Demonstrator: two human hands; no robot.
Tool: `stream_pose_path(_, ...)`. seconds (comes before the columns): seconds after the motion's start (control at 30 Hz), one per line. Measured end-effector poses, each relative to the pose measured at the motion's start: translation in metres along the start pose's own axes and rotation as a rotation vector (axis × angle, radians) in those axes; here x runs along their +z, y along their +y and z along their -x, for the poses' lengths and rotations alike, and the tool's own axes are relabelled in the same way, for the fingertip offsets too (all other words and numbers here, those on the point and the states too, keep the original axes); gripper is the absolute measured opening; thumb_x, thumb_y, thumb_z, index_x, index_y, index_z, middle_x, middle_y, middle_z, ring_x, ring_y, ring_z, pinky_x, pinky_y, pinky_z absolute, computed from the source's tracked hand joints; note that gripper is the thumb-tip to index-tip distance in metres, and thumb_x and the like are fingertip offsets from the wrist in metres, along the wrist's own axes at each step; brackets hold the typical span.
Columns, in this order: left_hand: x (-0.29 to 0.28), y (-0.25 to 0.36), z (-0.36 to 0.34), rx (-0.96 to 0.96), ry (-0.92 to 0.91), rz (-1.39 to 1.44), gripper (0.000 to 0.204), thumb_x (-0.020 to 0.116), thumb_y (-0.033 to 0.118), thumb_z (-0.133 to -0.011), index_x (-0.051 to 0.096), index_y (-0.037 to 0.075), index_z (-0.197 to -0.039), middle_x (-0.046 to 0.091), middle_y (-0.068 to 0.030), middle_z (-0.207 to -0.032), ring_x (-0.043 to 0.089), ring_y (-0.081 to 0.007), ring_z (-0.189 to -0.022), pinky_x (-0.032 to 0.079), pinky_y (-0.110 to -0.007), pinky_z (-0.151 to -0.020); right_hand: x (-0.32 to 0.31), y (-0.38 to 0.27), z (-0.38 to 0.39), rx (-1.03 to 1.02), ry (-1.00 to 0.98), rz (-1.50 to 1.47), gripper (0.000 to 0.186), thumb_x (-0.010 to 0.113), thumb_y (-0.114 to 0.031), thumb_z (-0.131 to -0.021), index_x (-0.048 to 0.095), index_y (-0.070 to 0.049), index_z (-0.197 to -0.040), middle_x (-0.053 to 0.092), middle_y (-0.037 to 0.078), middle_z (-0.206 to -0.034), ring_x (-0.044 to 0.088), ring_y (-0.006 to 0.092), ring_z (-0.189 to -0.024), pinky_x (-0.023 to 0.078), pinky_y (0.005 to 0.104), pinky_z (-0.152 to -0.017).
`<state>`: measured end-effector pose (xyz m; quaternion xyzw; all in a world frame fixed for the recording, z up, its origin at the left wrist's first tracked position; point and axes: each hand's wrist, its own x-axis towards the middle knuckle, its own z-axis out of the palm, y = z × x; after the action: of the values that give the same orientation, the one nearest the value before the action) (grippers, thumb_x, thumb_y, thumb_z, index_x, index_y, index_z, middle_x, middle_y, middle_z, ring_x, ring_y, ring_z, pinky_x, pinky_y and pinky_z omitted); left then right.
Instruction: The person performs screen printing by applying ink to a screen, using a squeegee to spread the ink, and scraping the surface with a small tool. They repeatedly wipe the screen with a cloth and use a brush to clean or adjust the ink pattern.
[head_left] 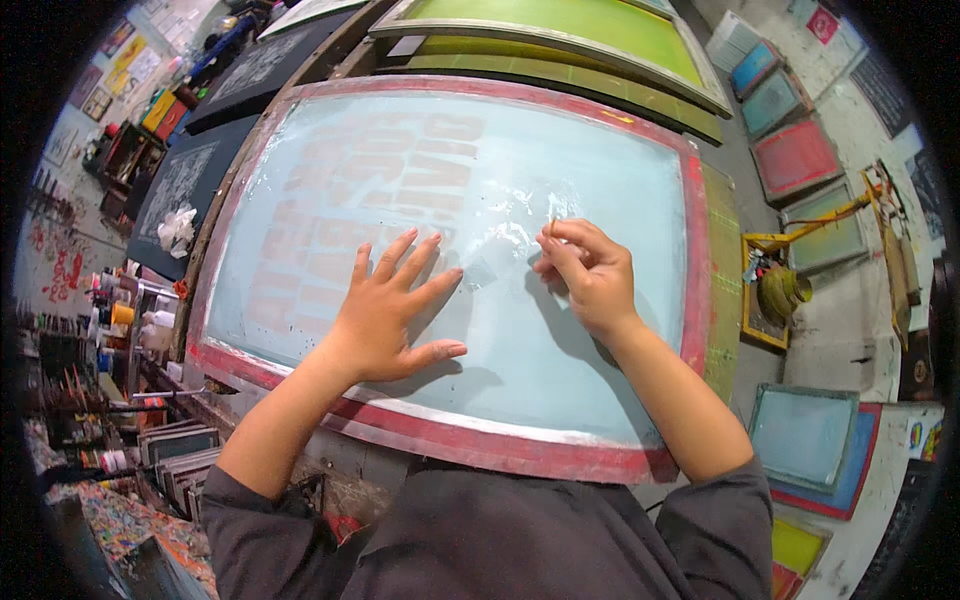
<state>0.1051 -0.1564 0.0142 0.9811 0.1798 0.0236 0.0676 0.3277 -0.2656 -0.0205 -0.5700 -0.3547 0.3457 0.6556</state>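
background: frames (797, 160) leaning at right. red-bordered screen (535, 375), centre: lettering (440, 165) present, glossy patches (512, 232) seemingly unfinished. left hand (382, 318): fingers spread, empty. right hand (597, 280): fingers pinching thin stick-like piece (553, 224).

Screen-printing workshop: red-framed screen (620, 180) under left hand (392, 312) and right hand (592, 278); smaller screens (795, 160) stand well right of right hand; pale-printed dark panels (180, 195) beyond, left of left hand.
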Motion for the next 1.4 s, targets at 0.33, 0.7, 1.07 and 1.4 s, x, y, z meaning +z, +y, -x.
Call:
stream_pose_path(0.33, 0.003, 0.034, 0.010, -0.070, -0.007, -0.022, 0.071, 0.058, 0.064, -0.074, 0.051, 0.021, -0.130, 0.025, -0.0175, -0.147, 0.016, -0.0399, -0.136, 0.011, -0.066, -0.101, 0.002, 0.010, 0.001, -0.203, -0.045, -0.069, 0.004, 0.055, 0.003, -0.085, 0.057, 0.001, -0.088, 0.055, 0.006, -0.089, 0.061, 0.0127, -0.071, 0.049, 0.0237, -0.063)
stream_pose_path(0.7, 0.003, 0.026, 0.022, -0.189, 0.055, 0.043, 0.069, 0.059, 0.059, -0.077, 0.049, 0.019, -0.132, 0.029, -0.0201, -0.144, 0.019, -0.0407, -0.135, 0.012, -0.067, -0.100, -0.003, 0.010, 0.001, -0.321, -0.059, 0.132, 0.008, 0.059, 0.001, -0.084, 0.065, 0.000, -0.090, 0.056, 0.005, -0.081, 0.059, 0.0110, -0.071, 0.047, 0.0216, -0.061)
stream_pose_path(1.07, 0.015, 0.015, 0.025, -0.127, 0.099, 0.071, 0.076, 0.057, 0.064, -0.072, 0.050, 0.017, -0.131, 0.034, -0.0188, -0.143, 0.027, -0.0392, -0.132, 0.015, -0.060, -0.103, 0.000, -0.004, 0.006, -0.340, -0.368, 0.298, 0.012, 0.060, 0.007, -0.079, 0.065, 0.001, -0.088, 0.063, 0.008, -0.082, 0.058, 0.0131, -0.069, 0.046, 0.0231, -0.061)
stream_pose_path(1.4, 0.013, 0.016, 0.026, -0.129, 0.121, 0.120, 0.074, 0.058, 0.065, -0.073, 0.051, 0.018, -0.129, 0.037, -0.0187, -0.140, 0.029, -0.0391, -0.130, 0.018, -0.063, -0.101, 0.007, -0.013, 0.018, -0.402, -0.445, 0.506, 0.020, 0.058, 0.011, -0.073, 0.065, 0.000, -0.089, 0.063, 0.011, -0.081, 0.061, 0.0174, -0.070, 0.047, 0.0248, -0.061)
